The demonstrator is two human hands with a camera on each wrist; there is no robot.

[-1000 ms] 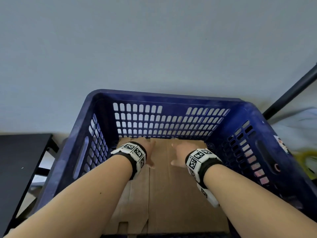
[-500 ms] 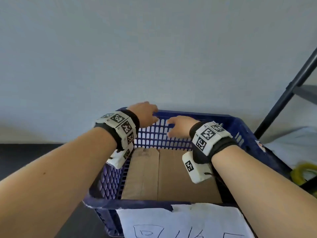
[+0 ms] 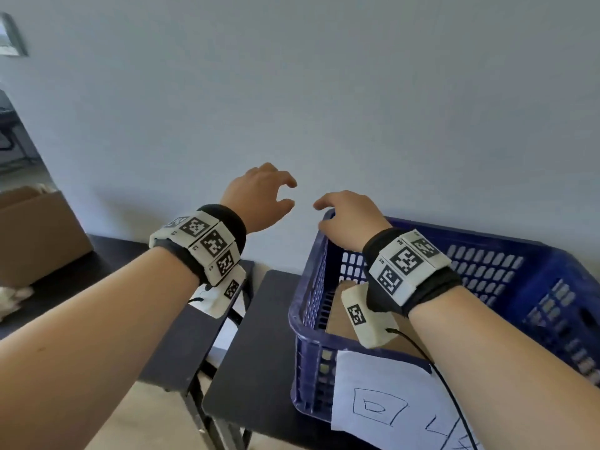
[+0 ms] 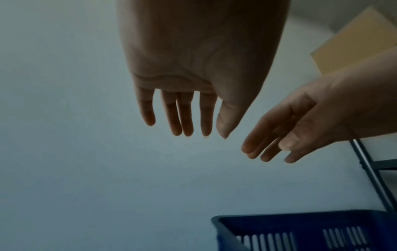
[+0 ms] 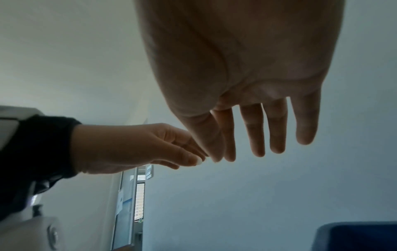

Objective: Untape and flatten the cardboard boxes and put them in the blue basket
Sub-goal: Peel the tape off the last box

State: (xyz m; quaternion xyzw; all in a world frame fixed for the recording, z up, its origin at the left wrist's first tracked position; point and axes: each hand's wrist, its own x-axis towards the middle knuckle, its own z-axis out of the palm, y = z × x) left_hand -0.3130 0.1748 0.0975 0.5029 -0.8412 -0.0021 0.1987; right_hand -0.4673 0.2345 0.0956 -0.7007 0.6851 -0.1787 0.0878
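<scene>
The blue basket (image 3: 493,251) stands at the right on a dark stool, with flattened cardboard (image 3: 337,319) lying inside it. A white paper label (image 3: 383,404) hangs on its near wall. My left hand (image 3: 263,196) is raised in the air left of the basket, fingers relaxed and empty. My right hand (image 3: 347,219) hovers over the basket's far left corner, also relaxed and holding nothing. The wrist views show both palms bare: left hand (image 4: 189,105), right hand (image 5: 257,122). An upright cardboard box (image 3: 35,232) sits at the far left.
A dark table (image 3: 97,287) carries the box at left. The dark stool (image 3: 256,352) under the basket has a gap between it and the table. A grey wall (image 3: 324,92) stands close behind. White crumpled material (image 3: 13,297) lies by the box.
Both hands have come up out of the basket, leaving the flattened cardboard inside. The view has swung left, so the table and the other box now show.
</scene>
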